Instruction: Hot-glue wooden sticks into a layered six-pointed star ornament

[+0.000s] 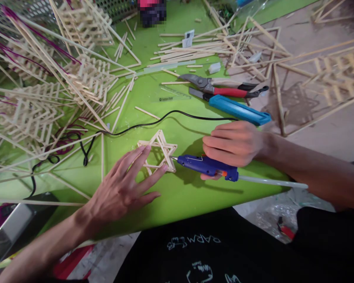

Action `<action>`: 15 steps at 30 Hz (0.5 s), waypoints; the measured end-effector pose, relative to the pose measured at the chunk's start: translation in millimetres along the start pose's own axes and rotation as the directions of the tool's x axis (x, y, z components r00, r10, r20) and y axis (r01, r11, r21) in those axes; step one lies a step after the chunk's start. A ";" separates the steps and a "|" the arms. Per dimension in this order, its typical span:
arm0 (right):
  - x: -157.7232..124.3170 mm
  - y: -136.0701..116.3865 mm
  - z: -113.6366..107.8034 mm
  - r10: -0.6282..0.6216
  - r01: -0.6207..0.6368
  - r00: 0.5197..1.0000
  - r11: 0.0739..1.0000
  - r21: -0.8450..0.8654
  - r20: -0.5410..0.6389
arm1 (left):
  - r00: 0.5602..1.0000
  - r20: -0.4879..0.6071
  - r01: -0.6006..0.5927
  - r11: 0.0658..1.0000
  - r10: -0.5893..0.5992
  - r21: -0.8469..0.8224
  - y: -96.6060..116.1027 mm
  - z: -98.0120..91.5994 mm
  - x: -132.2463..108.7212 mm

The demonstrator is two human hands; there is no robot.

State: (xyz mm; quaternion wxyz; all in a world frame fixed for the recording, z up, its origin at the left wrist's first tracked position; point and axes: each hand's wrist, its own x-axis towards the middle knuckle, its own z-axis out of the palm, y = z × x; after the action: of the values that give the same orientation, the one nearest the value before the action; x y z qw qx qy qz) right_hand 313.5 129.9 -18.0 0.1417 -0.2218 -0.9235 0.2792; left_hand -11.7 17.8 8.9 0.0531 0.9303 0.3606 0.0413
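Observation:
A six-pointed star of thin wooden sticks (164, 151) lies on the green table. My left hand (124, 186) rests over its near left side, fingers spread and fingertips touching the sticks. Wrapped in my right hand (231, 143) is a blue hot glue gun (199, 164). The gun's nozzle points left, at the star's right side; I cannot tell whether it touches the wood. A translucent glue stick (273, 182) sticks out of the gun's back end.
Pruning shears (224, 84) and a blue utility knife (238, 109) lie beyond my right hand. A black cord (153, 120) crosses the table. Several stacked-stick structures (87, 78) crowd the left; loose sticks (194, 53) lie at the back. A metallic box (17, 224) stands near left.

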 end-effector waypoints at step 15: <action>2.1 0.2 3.3 0.069 -0.062 0.993 0.995 0.076 -0.097 | 1.000 0.006 -0.002 1.000 0.002 -0.002 -0.3 -1.7 0.3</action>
State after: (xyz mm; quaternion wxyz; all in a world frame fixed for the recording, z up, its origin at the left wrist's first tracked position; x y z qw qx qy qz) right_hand 310.5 129.6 -20.4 0.1865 -0.2602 -0.8967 0.3057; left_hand -11.9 18.4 10.6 0.0549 0.9307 0.3596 0.0387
